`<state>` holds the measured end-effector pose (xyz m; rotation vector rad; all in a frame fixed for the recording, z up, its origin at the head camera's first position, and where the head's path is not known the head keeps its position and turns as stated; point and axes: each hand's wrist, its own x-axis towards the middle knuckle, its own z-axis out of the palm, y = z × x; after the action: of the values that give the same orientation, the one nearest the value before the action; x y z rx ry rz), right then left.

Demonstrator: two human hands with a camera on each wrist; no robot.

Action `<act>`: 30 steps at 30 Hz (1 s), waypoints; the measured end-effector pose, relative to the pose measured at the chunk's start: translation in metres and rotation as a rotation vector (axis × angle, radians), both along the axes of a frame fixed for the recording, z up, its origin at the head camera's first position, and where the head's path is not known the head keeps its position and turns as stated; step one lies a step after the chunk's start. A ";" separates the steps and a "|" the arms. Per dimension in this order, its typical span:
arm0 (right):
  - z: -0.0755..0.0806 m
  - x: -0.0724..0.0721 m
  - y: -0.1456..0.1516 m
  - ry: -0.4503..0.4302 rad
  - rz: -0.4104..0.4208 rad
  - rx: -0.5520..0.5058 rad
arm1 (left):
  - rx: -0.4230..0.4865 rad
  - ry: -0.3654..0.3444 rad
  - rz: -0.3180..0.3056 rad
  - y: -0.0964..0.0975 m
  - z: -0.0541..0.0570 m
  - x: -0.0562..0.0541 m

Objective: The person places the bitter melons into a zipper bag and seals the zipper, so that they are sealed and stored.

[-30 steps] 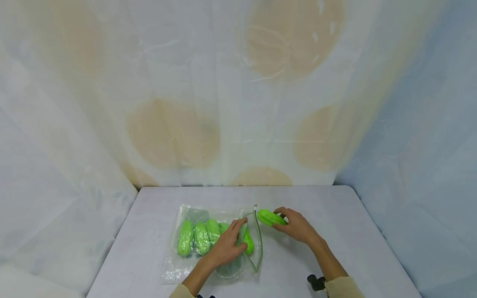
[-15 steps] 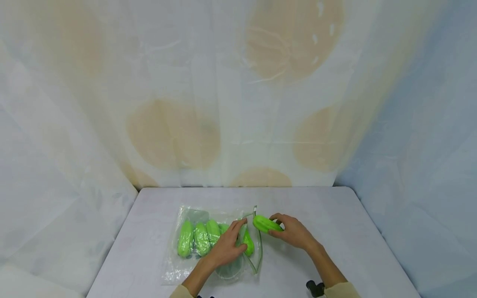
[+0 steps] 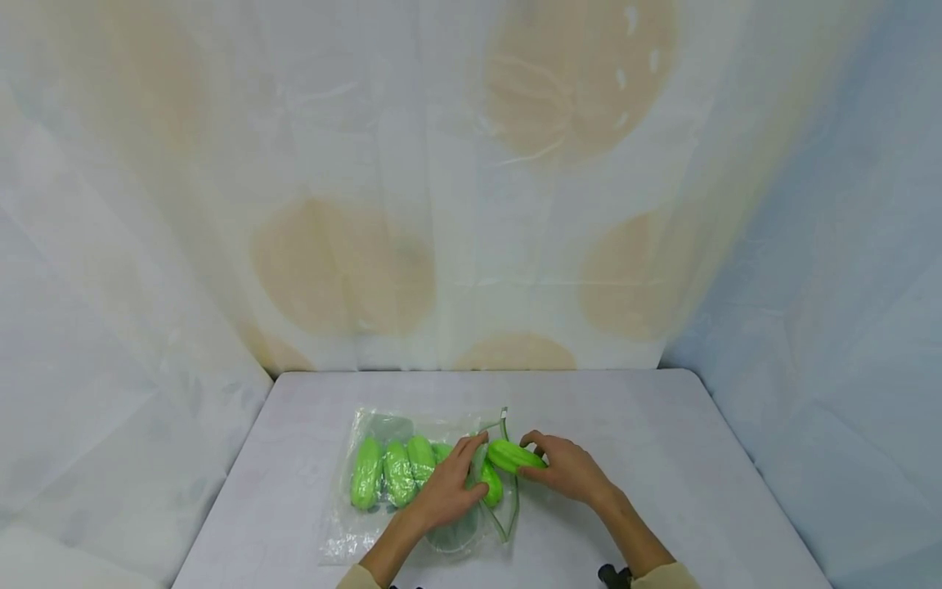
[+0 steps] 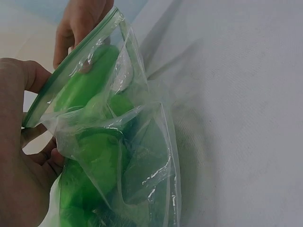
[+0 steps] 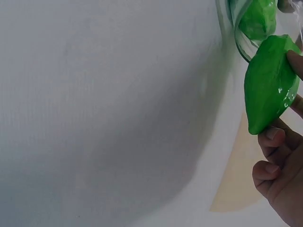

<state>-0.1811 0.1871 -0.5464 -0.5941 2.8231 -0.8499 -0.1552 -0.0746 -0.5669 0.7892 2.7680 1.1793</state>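
A clear zip bag (image 3: pixel 344 536) lies on the table with several green ribbed, elongated vegetables (image 3: pixel 365 474) inside. My left hand (image 3: pixel 445 487) holds the bag near its mouth, thumb and fingers spread apart along the green zip edge (image 4: pixel 71 66). Pinched by its outer end in my right hand (image 3: pixel 570 473) is another green ribbed vegetable (image 3: pixel 509 455), its inner end at the bag's mouth. In the left wrist view this vegetable shows through the plastic. The right wrist view shows its pointed end (image 5: pixel 258 125) near the fingertips. My left hand hides part of the bag's contents.
The bag rests on a white-covered table (image 3: pixel 625 401). Patterned sheeting (image 3: pixel 441 204) hangs behind it, with pale sheets at both sides. A small black device (image 3: pixel 614 576) sits at my right wrist.
My right hand has moved left and slightly nearer to me, bringing the green vegetable from beside the bag to its mouth. My left hand and the bag have stayed nearly still.
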 end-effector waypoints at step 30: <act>-0.004 0.004 -0.027 0.154 -0.097 0.085 | -0.002 0.034 -0.008 0.001 -0.002 -0.001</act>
<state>-0.1768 0.1605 -0.5500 -0.5361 3.0315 -0.7236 -0.1558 -0.0733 -0.5691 0.8270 2.7895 1.1722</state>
